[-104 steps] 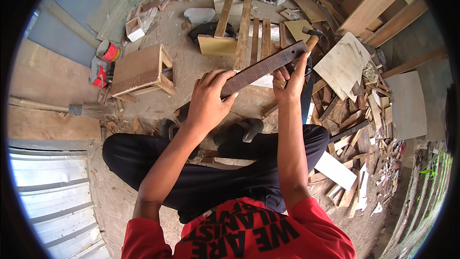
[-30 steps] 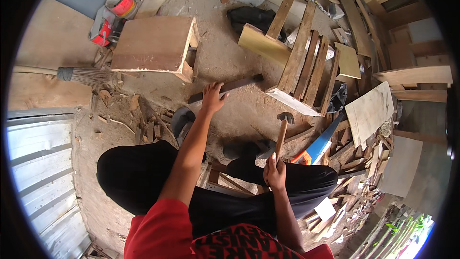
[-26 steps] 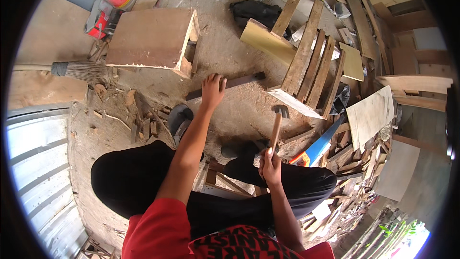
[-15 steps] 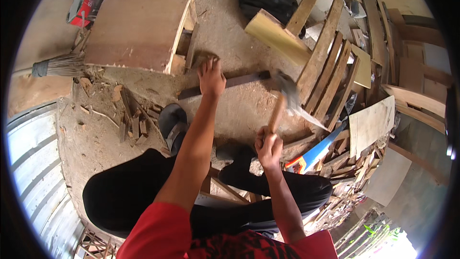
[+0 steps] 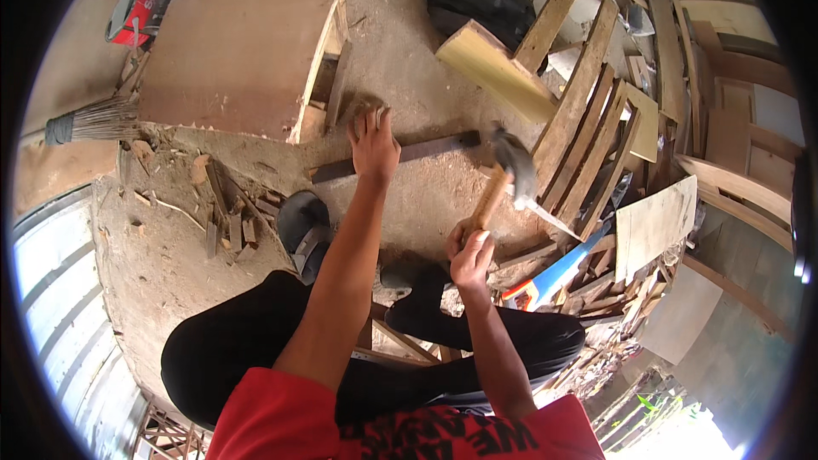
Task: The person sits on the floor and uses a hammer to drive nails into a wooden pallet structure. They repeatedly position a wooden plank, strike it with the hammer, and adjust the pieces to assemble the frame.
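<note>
A claw hammer [image 5: 492, 198] with a wooden handle is gripped in my right hand [image 5: 471, 255]. Its dark head is raised up and to the right of the hand, slightly blurred. My left hand [image 5: 375, 146] lies across a dark wooden strip [image 5: 430, 147] on the floor, fingers bent over its far side. The fingertips are partly in shadow, so anything small between them cannot be made out. Just beyond that hand stands a plywood box [image 5: 239, 60], its open side facing right. A handsaw [image 5: 558, 266] with a blue blade rests among scraps to my right.
Wooden slats [image 5: 588, 111] lean at the right, next to a yellowish board [image 5: 496, 72] and a black bag [image 5: 473, 7]. Wood offcuts [image 5: 234, 213] lie left of my foot. A stick broom [image 5: 94, 123] and red containers [image 5: 136, 17] are at the far left.
My right hand and the hammer have moved slightly left and toward me, and the hammer head has turned. My left hand stays on the wooden strip. The whole view has shifted a little.
</note>
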{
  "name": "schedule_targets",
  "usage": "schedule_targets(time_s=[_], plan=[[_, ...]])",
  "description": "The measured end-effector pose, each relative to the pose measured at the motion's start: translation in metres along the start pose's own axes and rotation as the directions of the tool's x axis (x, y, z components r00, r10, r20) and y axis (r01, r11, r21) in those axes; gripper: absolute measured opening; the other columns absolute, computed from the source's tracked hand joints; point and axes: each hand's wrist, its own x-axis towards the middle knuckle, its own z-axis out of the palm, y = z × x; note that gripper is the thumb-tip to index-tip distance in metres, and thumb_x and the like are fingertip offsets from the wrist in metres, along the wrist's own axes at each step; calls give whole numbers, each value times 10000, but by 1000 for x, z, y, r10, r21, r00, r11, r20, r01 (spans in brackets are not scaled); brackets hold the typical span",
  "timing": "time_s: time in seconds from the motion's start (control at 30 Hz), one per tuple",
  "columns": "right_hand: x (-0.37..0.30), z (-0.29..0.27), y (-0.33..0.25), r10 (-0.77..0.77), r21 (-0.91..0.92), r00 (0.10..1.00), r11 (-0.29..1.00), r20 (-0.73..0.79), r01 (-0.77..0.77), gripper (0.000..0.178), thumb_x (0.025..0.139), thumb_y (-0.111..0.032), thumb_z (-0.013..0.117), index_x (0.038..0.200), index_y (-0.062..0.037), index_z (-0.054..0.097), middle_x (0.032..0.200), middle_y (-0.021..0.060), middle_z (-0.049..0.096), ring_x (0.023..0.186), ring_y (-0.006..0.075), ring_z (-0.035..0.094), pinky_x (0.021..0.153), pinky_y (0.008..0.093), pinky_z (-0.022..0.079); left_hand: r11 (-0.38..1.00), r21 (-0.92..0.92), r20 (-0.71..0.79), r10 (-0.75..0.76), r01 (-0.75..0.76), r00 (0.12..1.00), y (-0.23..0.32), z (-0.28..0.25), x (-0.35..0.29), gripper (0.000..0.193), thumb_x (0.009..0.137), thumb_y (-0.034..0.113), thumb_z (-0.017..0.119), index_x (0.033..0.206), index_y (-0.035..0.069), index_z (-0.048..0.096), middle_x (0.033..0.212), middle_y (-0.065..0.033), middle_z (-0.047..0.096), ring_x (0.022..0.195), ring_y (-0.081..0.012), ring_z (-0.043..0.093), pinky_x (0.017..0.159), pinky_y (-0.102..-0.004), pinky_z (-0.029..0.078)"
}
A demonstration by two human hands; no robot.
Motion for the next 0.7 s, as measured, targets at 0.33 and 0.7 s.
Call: schedule_targets(time_s=[0.33,0.7], plan=[[5,-9,57,374,-182,910,896,-180,-404,633,1043,-517,337,668,-23,461,535,49,440,503,154,448,465,365,340,998,-55,-18,37,-37,999,-6,2,-4,504,849,46,595,1325,142,462,1351,-44,471,1307,-239,412,1132,-457,289],[29,-13,46,414,-263,881,845,-229,-466,576,1044,-484,354,656,-72,460,521,17,442,452,106,427,427,290,335,994,-97,-46,39,-43,998,-8,4,-11,546,814,38,625,1335,133,491,1330,-105,504,1277,-298,438,1097,-461,314]])
